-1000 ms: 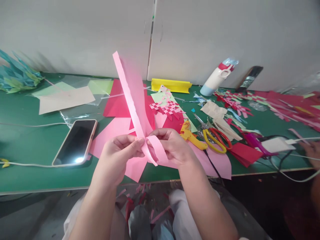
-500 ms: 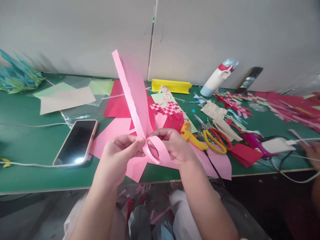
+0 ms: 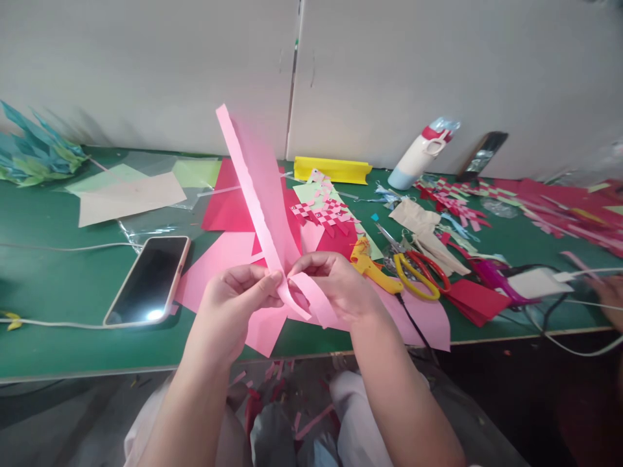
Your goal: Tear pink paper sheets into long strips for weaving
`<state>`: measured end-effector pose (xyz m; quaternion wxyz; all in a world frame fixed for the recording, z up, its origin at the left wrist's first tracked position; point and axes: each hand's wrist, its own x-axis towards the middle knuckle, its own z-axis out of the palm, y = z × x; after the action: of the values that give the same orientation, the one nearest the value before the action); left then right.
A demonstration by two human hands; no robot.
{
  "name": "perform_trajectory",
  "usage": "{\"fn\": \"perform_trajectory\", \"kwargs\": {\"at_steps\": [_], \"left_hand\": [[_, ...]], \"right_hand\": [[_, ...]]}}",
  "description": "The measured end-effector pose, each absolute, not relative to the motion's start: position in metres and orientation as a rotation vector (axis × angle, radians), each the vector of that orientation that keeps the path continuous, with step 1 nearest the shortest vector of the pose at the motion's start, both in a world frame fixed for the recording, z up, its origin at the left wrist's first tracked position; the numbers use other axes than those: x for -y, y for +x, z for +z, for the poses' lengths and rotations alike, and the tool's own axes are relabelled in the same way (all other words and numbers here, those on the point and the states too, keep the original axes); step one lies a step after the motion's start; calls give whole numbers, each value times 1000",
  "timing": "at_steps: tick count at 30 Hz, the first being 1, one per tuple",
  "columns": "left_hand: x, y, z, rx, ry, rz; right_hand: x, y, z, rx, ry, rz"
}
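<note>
left hand (image 3: pixel 243 292) pinches the pink paper (image 3: pixel 249 194) between thumb and fingers at the lower centre of the frame, and right hand (image 3: pixel 335 285) is closed on it just beside. from that pinch the paper leans up toward the upper centre, a narrow wavy-edged band in front of a broader part; a pink curl (image 3: pixel 311 295) bends round in front of the right fingers. whether curl and band are one piece, i can't tell.

it looks thin and very light, probably springy enough to hold a curve but soft enough to crease or tear with a careless tug. being matt, it shouldn't slip much. best hold would be flat fingertips close to where the parts meet, with little pressure; the tall free end seems likely to flop if held far from there. near the right hand, right of centre, lie a yellow glue gun (image 3: pixel 384 275) and scissors (image 3: pixel 405 281).
</note>
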<state>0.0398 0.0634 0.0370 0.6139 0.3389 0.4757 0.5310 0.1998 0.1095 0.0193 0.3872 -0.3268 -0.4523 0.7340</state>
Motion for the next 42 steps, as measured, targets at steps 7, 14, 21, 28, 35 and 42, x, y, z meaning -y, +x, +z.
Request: {"fn": "perform_trajectory", "kwargs": {"at_steps": [7, 14, 21, 28, 35, 42], "left_hand": [[-67, 38, 35, -1136, 771, 1227], [-76, 32, 25, -1172, 791, 1116], [-85, 25, 13, -1327, 972, 978], [-86, 20, 5, -1386, 1024, 923], [-85, 17, 4, -1408, 1086, 868], [-84, 14, 3, -1504, 1083, 876]], "right_hand": [[-112, 206, 25, 1078, -884, 1850], [-116, 214, 27, 1101, -957, 1724], [-125, 222, 19, 1177, -1031, 1487], [-130, 231, 9, 1445, -1116, 1371], [-135, 234, 1, 1701, -1567, 840], [-141, 248, 1, 1812, -1743, 548]]}}
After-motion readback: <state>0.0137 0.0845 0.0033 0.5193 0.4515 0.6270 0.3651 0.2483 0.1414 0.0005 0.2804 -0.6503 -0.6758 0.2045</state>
